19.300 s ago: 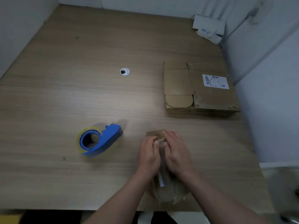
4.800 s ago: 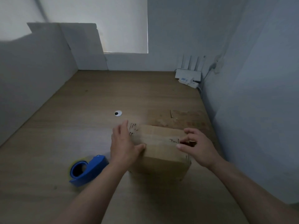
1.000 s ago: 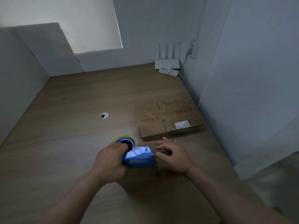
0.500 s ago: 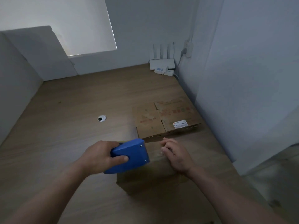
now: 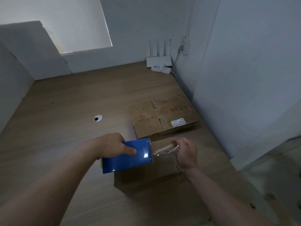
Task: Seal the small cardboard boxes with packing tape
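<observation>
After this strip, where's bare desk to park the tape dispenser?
Bare wooden desk lies left of the brown cardboard box, around the round white grommet, and on toward the white router. Crowded right: flattened cardboard beyond the box, by the wall.

Dim, with a cold grey-blue cast. Lit mainly from a bright wall patch (image 5: 68,22) at upper left. Pale sheen on the worktop (image 5: 65,128) near its middle; small glare spot on the blue dispenser (image 5: 127,159). Darker toward the worktop's near edge. Grainy throughout, bent by wide-angle distortion toward the edges.
</observation>
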